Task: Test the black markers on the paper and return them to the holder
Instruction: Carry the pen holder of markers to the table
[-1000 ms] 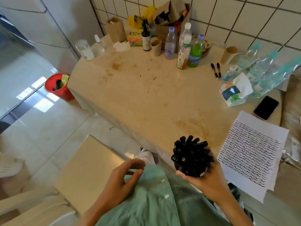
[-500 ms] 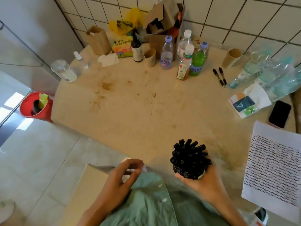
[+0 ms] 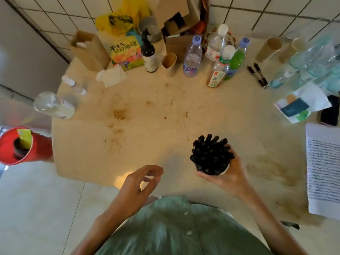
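A round holder [image 3: 223, 171] packed with several black markers [image 3: 209, 153] is held above the near part of the beige table [image 3: 147, 126]. My right hand [image 3: 228, 173] grips it from below and the right side. My left hand [image 3: 139, 183] hovers at the table's front edge, fingers loosely curled and apart, holding nothing. The paper [image 3: 323, 170], covered in rows of black wavy test lines, lies at the right edge of the table. Two more black markers [image 3: 257, 75] lie at the back right.
Bottles [image 3: 192, 59], paper cups [image 3: 169, 64], a brown bag [image 3: 90, 50], cardboard boxes and a tissue pack [image 3: 298, 105] crowd the back and right. A black phone [image 3: 329, 113] lies beside the paper. A red bin [image 3: 20, 146] stands on the floor at left.
My right hand has carried the holder forward over the table. My left hand has lifted from my lap to the table edge. The view has swung left, so the paper now sits at the right edge.
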